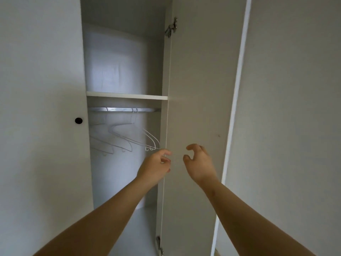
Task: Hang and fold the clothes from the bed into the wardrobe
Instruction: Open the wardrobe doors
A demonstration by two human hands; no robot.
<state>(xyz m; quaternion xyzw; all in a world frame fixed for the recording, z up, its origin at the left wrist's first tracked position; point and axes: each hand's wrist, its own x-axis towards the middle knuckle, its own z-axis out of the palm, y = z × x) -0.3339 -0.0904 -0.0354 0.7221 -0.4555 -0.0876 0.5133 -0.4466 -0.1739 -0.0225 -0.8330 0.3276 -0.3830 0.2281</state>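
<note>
Reaching forward at 12 o'clock, the left hand [156,166] curls at the nearest hanger [154,139] tip, probably to fetch it; whether it pinches I cannot tell. The right hand [199,163], at 1 o'clock, is loosely curled and empty before the open door [199,80]. Beyond, bare hangers [110,141] line the rail [120,109] inside the wardrobe [125,52]; no clothes show.

Wardrobe [120,182]: pale grey, right-hand door [195,80] open; shelf [127,95] over metal rail [121,109]; white wire hangers [129,139] hang from rail, bunched.
</note>
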